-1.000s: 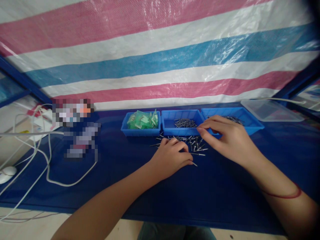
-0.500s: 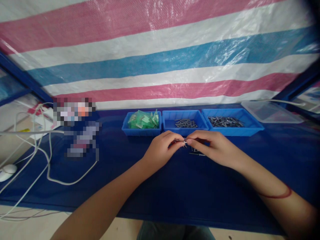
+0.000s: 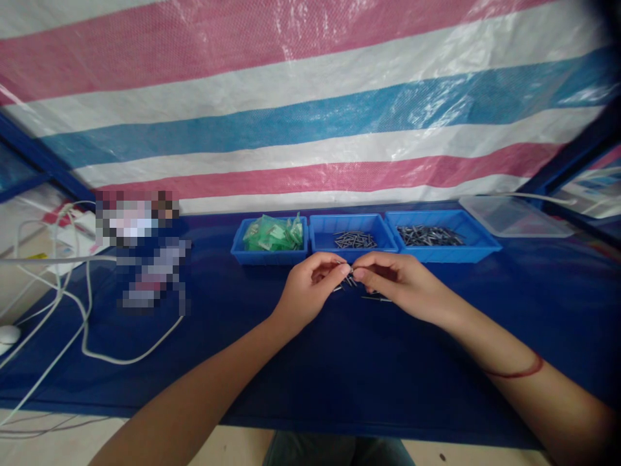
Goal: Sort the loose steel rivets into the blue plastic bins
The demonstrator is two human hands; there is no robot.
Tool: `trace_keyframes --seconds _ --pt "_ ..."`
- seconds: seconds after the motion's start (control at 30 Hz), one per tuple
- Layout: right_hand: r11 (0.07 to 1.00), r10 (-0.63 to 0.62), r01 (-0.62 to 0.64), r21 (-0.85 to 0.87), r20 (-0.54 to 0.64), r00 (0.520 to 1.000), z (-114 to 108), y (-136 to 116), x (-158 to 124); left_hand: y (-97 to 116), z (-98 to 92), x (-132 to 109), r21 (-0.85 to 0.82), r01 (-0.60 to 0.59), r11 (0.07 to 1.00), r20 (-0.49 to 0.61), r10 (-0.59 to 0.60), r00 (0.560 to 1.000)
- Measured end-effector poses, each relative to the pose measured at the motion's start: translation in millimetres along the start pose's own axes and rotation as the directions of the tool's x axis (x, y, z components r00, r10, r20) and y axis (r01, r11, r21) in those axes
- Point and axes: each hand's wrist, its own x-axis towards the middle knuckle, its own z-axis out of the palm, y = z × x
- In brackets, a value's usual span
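Note:
My left hand [image 3: 308,288] and my right hand [image 3: 410,281] meet fingertip to fingertip over the table, in front of the middle bin. Both are closed in a pinch on thin, silvery blind rivets [image 3: 349,279]; the fingers partly hide them, and how many each hand holds cannot be made out. A single blind rivet [image 3: 376,298] with a long thin pin lies on the table under my right hand. Just behind my hands, the middle blue bin [image 3: 320,244] holds a heap of short metal pieces, and the right blue bin [image 3: 478,251] a larger heap of similar ones.
The left blue bin [image 3: 262,257] holds green plastic packets [image 3: 274,233]. A clear plastic lid [image 3: 514,218] lies at the back right. White cables [image 3: 130,361] and a white mouse [image 3: 8,334] are at the left. Striped sheeting [image 3: 310,123] hangs behind the dark blue table [image 3: 339,369].
The view has shifted slightly, so the bins appear farther left. My fingertips have moved a little, and more metal pins now show below them.

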Motion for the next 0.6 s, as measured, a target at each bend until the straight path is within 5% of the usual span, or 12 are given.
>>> trace_keyframes --seconds 0.3,0.6 --pt "0.999 -0.002 0.0 0.035 0.063 0.998 4.3 -0.9 0.2 1.3 -0.5 -0.4 0.0 -0.027 1.0 0.022 0.027 0.999" --pt "1.0 -0.005 0.006 0.021 -0.042 0.999 3.6 3.9 1.5 2.4 -1.2 -0.8 0.074 -0.072 0.995 -0.005 0.072 0.997"
